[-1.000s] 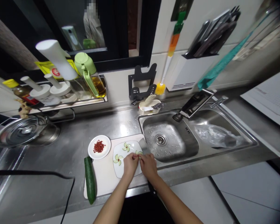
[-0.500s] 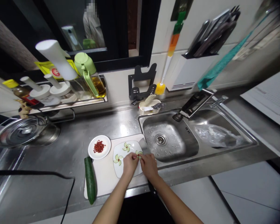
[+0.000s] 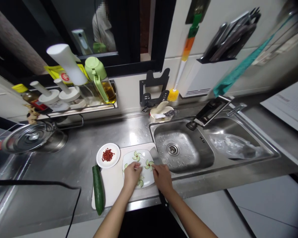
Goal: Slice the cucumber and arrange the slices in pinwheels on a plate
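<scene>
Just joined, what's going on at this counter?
A person's left hand is over a square white plate of pale-green slices laid in pinwheels; whether it holds anything is unclear. The right hand is at the right-hand pinwheel, which has a red bit at its centre. To the left are a round white plate of chopped red pieces and a long dark-green cucumber.

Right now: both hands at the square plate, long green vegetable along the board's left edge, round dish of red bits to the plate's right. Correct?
Not quite: the round dish of red bits is to the square plate's left, per the head view. Left hand, right hand and long green vegetable along the board's left edge: as you said.
</scene>
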The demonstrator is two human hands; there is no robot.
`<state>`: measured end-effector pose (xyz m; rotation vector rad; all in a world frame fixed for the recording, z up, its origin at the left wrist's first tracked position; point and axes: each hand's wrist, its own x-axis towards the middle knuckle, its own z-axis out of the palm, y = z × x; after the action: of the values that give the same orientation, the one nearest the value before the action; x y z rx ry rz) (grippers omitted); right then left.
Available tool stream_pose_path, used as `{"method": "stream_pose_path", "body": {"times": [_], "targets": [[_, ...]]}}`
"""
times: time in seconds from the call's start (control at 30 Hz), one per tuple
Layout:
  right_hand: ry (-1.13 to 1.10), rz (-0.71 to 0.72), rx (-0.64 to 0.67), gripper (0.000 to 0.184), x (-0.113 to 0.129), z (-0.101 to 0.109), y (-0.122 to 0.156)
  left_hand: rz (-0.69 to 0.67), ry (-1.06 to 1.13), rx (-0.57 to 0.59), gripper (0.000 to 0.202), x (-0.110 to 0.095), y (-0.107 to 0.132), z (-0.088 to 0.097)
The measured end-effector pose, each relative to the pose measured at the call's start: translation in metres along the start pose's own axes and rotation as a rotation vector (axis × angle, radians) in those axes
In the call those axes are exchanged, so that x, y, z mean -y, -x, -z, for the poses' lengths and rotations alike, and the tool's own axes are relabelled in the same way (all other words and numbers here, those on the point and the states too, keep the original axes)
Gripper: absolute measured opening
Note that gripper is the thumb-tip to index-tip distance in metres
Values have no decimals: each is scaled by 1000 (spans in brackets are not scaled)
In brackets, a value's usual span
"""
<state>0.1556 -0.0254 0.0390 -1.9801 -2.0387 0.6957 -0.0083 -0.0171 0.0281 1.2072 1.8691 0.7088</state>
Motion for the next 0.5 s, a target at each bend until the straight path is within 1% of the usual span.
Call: {"method": "stream_pose_path", "body": {"times": [0.07,0.17,0.27,0.33,0.4,0.5], "targets": [[-17,14,-8,26,1,2,2,-12,-26,-58,17,9,-2,20],[-46,38,-3,25,4,2,5,17,-117,-161,21,28,-8,57],[-69,57,18,24,9,-1,10,47,-338,-295,24,50,-17,94],[-70,77,44,23,14,-4,14,79,-477,-329,27,62,-24,115],[-58,97,68,22,19,-6,17,121,-571,-332,30,69,-30,130],[-40,115,89,23,26,-8,20,212,-653,-321,33,71,-39,143]]}}
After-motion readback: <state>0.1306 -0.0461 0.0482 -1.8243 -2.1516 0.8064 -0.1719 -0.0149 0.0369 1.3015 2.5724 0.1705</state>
